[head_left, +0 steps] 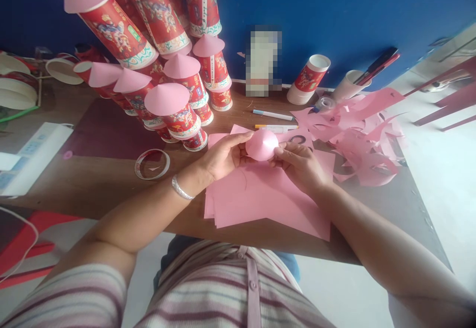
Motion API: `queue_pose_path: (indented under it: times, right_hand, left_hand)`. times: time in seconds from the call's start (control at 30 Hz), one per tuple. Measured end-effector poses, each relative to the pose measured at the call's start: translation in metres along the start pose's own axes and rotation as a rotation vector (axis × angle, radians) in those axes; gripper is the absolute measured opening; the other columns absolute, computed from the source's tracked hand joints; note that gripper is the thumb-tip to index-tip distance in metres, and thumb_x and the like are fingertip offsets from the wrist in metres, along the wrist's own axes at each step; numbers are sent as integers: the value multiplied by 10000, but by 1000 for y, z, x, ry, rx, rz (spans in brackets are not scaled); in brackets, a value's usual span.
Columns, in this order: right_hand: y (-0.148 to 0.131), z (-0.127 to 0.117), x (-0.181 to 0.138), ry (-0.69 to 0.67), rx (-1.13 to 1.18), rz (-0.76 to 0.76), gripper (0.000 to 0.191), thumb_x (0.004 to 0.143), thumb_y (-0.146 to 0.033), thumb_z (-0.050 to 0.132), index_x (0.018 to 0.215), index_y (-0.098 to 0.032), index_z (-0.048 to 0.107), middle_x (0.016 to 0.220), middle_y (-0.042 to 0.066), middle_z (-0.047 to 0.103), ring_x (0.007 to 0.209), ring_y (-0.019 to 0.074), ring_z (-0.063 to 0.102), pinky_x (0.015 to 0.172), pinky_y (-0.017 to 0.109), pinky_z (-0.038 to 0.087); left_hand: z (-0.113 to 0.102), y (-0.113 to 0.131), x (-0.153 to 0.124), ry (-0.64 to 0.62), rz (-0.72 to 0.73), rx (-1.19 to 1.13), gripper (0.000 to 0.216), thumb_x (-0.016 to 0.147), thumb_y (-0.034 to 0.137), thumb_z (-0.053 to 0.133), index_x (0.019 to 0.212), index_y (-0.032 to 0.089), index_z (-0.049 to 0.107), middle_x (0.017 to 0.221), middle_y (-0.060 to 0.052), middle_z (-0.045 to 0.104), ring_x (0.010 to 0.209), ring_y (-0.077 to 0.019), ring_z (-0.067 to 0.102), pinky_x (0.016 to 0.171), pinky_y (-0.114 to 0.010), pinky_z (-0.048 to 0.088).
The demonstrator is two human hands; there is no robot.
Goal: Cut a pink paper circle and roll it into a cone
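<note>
My left hand and my right hand both pinch a small pink paper cone, held just above a stack of pink paper sheets on the brown table. The left fingers grip the cone's left edge, the right fingers its right edge. A silver bracelet circles my left wrist.
Stacked red printed paper cups topped with pink cones rise at the back left. Pink paper scraps pile at the right. Two pens lie behind the cone, a tape ring to the left, a cup with tools at back right.
</note>
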State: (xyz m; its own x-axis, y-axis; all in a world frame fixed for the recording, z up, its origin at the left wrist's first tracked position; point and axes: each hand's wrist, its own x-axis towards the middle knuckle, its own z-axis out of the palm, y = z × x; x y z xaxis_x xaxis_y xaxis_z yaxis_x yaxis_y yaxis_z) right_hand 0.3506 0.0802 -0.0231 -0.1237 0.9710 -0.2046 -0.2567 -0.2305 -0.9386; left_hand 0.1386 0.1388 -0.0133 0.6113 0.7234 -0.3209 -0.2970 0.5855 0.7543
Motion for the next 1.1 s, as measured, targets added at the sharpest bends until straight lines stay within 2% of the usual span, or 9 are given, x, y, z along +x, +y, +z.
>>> queue_pose_path:
  times: [0.17, 0.37, 0.53, 0.67, 0.83, 0.93, 1.1]
  right_hand:
    - [2, 4, 0, -31, -1, -20, 443, 688, -607, 977, 774, -221, 778, 684, 1, 715, 690, 158, 683, 706, 294, 563]
    - [6, 8, 0, -49, 32, -22, 420, 670, -569, 988, 769, -223, 773, 753, 11, 753, 782, 197, 714, 838, 365, 584]
    - [7, 5, -1, -50, 51, 9, 400, 713, -556, 964, 767, -211, 768, 758, 16, 733, 752, 187, 682, 796, 359, 580]
    - [8, 2, 0, -52, 73, 11, 377, 747, -539, 949, 780, -210, 769, 746, 13, 710, 718, 177, 669, 753, 350, 585]
    - [8, 1, 2, -27, 152, 2, 356, 746, -505, 957, 715, -219, 748, 677, -14, 653, 632, 145, 637, 665, 302, 588]
    - [6, 2, 3, -16, 196, 7, 366, 724, -513, 966, 698, -219, 749, 692, -8, 668, 633, 146, 640, 650, 293, 583]
    - [5, 2, 2, -8, 162, 17, 390, 717, -559, 955, 704, -224, 755, 668, -3, 654, 609, 146, 595, 629, 297, 535]
  left_hand:
    - [-1, -2, 1, 6, 22, -15, 310, 735, 385, 908, 868, 145, 766, 967, -122, 799, 1018, -281, 742, 823, -346, 575]
    - [0, -4, 1, 63, 27, -27, 314, 677, 343, 966, 812, 145, 762, 872, -70, 770, 841, -196, 705, 753, -310, 546]
    - [4, -3, 0, 69, 22, -21, 338, 657, 356, 981, 823, 149, 772, 913, -76, 780, 877, -205, 709, 794, -328, 558]
    - [2, -3, 0, 56, 19, -49, 315, 666, 332, 973, 800, 145, 757, 868, -52, 762, 849, -189, 697, 791, -327, 555]
    - [2, -2, -1, 47, 23, -52, 315, 668, 327, 973, 790, 136, 754, 842, -36, 747, 826, -173, 691, 790, -323, 566]
    - [2, -1, -2, 57, 17, -39, 317, 664, 323, 972, 781, 131, 749, 807, -26, 727, 802, -163, 677, 775, -318, 563]
    - [1, -2, 0, 49, 13, -42, 338, 674, 359, 968, 811, 135, 756, 813, -31, 725, 817, -172, 670, 778, -320, 557]
